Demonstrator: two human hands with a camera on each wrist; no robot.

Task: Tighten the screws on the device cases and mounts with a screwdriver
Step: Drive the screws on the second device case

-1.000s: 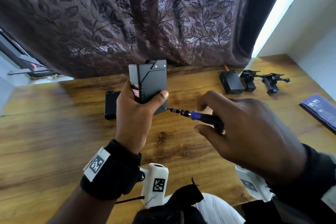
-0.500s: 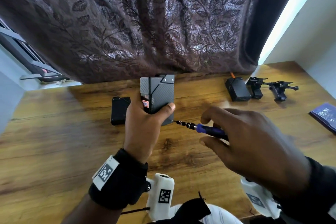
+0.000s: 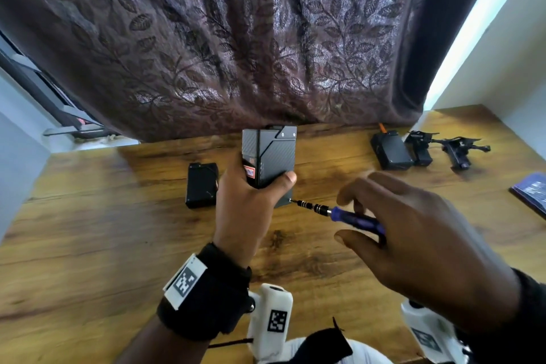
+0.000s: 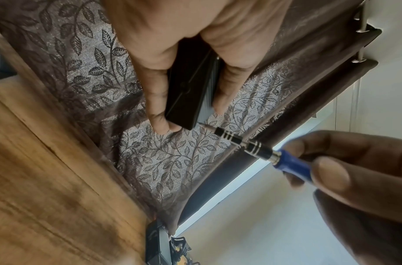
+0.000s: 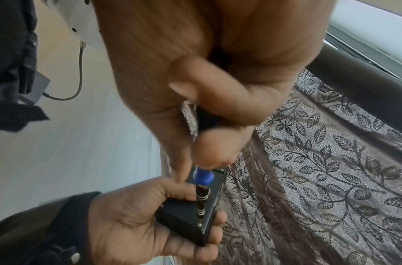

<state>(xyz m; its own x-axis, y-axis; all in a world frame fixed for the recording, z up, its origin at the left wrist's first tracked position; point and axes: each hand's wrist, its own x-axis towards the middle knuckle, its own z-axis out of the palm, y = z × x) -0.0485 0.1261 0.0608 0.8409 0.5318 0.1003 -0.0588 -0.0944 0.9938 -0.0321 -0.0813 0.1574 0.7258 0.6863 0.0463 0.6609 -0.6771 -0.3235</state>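
While the left hand (image 3: 246,207) grips the black device case (image 3: 270,156) upright above the wooden table (image 3: 88,245), right hand (image 3: 419,245) fingers pinch the blue screwdriver (image 3: 339,213), tip at the case's lower corner screw. Tightening step under way; next likely needs steady twisting, tip kept seated.

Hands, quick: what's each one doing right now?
Left hand: grips the black device case, held upright.
Right hand: pinches the blue screwdriver, tip at the case's lower corner.
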